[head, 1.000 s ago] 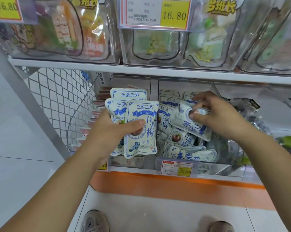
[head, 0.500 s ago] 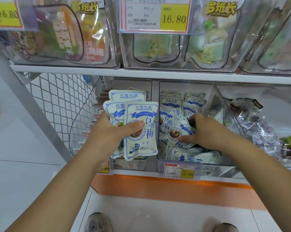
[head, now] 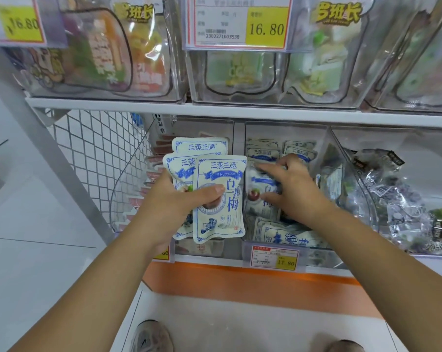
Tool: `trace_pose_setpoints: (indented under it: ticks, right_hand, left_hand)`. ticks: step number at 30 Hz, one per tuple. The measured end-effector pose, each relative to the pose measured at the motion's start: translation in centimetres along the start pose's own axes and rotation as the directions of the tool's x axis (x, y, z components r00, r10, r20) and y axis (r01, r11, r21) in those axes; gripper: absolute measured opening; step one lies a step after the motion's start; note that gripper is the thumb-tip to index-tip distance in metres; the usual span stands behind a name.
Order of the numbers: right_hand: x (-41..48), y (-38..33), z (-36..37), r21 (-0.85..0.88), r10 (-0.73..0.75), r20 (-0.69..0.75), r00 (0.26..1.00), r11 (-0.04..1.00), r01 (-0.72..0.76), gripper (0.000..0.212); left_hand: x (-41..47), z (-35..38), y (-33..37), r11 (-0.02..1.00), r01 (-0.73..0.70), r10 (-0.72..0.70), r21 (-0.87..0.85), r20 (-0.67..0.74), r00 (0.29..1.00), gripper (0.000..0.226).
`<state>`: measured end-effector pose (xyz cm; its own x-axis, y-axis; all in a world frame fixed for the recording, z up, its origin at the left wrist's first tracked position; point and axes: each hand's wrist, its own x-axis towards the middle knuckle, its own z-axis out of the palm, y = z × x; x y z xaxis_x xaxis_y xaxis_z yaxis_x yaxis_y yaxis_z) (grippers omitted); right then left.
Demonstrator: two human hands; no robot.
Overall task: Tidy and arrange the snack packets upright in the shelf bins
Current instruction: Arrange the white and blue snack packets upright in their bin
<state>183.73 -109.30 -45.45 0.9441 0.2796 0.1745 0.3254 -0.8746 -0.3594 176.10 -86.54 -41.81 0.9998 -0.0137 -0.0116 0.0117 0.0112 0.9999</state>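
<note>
My left hand (head: 175,201) grips a fanned stack of three white-and-blue plum packets (head: 219,199) upright in front of the lower shelf. My right hand (head: 292,190) reaches into the clear middle bin (head: 324,138), fingers and thumb curled on a packet (head: 259,196) that stands nearly upright there. More of the same packets stand in rows at the back of the bin (head: 263,152). Others lie flat at its front (head: 288,235).
A clear bin on the left (head: 128,189) holds brownish packets beside a wire mesh side panel (head: 93,153). The right-hand bin holds crinkly clear bags (head: 395,199). The upper shelf (head: 240,113) carries clear bins with price tags. My shoes show on the floor below.
My right hand has lifted a packet from the loose pile and moved it up and left, now holding it nearly upright. My left hand's stack stays in place.
</note>
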Motion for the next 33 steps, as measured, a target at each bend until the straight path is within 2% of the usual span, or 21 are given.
trace_pose_setpoints:
  ticks: [2,3,4,5,7,8,9,10,11,12,14,15,17,18,20,22,24,26,29,31,33]
  right_hand:
    - [0.5,0.4,0.5,-0.224,0.07,0.027,0.997,0.972,-0.062,0.074]
    - [0.5,0.4,0.4,-0.285,0.101,0.032,0.994,0.955,-0.088,0.077]
    - [0.4,0.6,0.3,-0.255,0.126,0.025,0.992,0.96,-0.115,0.077]
    - [0.1,0.4,-0.5,-0.142,0.139,-0.021,0.99,0.98,-0.141,0.074]
    - [-0.8,0.2,-2.7,0.251,0.189,-0.128,0.974,0.956,-0.152,0.052]
    - [-1.5,-0.1,-4.0,0.501,0.218,-0.072,0.973,0.852,-0.154,0.039]
    - [-2.3,-0.5,-5.3,0.744,0.191,0.069,0.979,0.644,-0.178,0.032]
    - [-3.0,-0.5,-6.0,0.863,0.094,0.188,0.978,0.46,-0.21,0.031]
    - [-3.6,-0.5,-6.3,0.877,0.004,0.241,0.97,0.428,-0.22,0.038]
    - [-4.1,-0.2,-6.1,0.851,-0.031,0.255,0.967,0.481,-0.209,0.046]
    - [-4.5,0.4,-5.8,0.795,0.047,0.173,0.984,0.584,-0.168,0.048]
    - [-4.5,0.7,-5.8,0.79,0.072,0.125,0.99,0.597,-0.143,0.047]
    - [-4.1,1.5,-5.5,0.746,0.107,0.041,0.993,0.658,-0.101,0.046]
    - [-3.9,1.8,-5.4,0.672,0.12,0.014,0.993,0.734,-0.098,0.046]
    - [-3.5,2.1,-4.5,0.499,0.137,0.067,0.988,0.854,-0.152,0.044]
    - [-3.3,2.1,-3.4,0.343,0.119,0.197,0.973,0.921,-0.182,0.04]
    - [-3.0,2.0,-3.3,0.318,0.07,0.25,0.966,0.936,-0.15,0.038]
    - [-3.0,2.0,-3.9,0.383,0.033,0.282,0.959,0.913,-0.144,0.034]
    - [-3.3,1.9,-4.5,0.606,0.064,0.203,0.977,0.776,-0.177,0.035]
    - [-3.4,1.9,-4.3,0.687,0.104,0.137,0.985,0.707,-0.17,0.042]
    - [-3.2,2.1,-4.3,0.583,0.07,0.177,0.982,0.796,-0.162,0.03]
  left_hand:
    - [0.1,0.0,0.3,1.0,-0.024,0.023,-0.019,-0.007,1.0,0.044]
    - [0.2,0.1,0.6,0.998,-0.041,0.041,-0.038,-0.009,0.999,0.042]
    - [0.4,0.5,0.8,0.997,-0.054,0.054,-0.063,-0.008,0.999,0.039]
    - [0.6,1.0,1.1,0.994,-0.061,0.061,-0.094,-0.003,0.998,0.038]
    - [1.3,2.7,1.3,0.99,-0.056,0.061,-0.129,0.039,0.997,0.033]
    - [1.7,3.7,1.3,0.99,-0.05,0.059,-0.131,0.068,0.996,0.028]
    - [2.3,4.7,1.1,0.991,-0.044,0.057,-0.122,0.099,0.993,0.026]
    - [2.9,5.6,0.7,0.994,-0.044,0.057,-0.099,0.133,0.99,0.028]
    - [3.5,6.4,0.3,0.997,-0.05,0.058,-0.051,0.164,0.985,0.034]
    - [3.9,7.2,0.2,0.998,-0.062,0.055,0.028,0.191,0.98,0.041]
    - [4.6,8.4,0.1,0.975,-0.115,0.067,0.19,0.24,0.969,0.046]
    - [5.0,8.8,0.1,0.964,-0.154,0.095,0.216,0.259,0.961,0.049]
    - [5.6,8.9,0.2,0.941,-0.21,0.143,0.267,0.25,0.958,0.055]
    - [5.9,8.5,0.2,0.909,-0.24,0.169,0.341,0.223,0.96,0.057]
    - [6.3,7.0,0.0,0.842,-0.271,0.213,0.467,0.173,0.961,0.065]
    - [6.1,5.4,-0.5,0.825,-0.254,0.179,0.506,0.192,0.965,0.06]
    - [5.8,4.8,-0.9,0.728,-0.292,0.161,0.62,0.26,0.952,0.043]
    - [5.7,5.0,-1.2,0.609,-0.374,0.212,0.699,0.311,0.926,0.035]
    - [5.6,5.6,-1.1,0.492,-0.449,0.303,0.746,0.337,0.891,0.034]
    - [5.7,5.8,-0.9,0.42,-0.474,0.291,0.774,0.379,0.878,0.035]
    - [5.8,5.9,-0.8,0.381,-0.477,0.194,0.792,0.436,0.879,0.036]
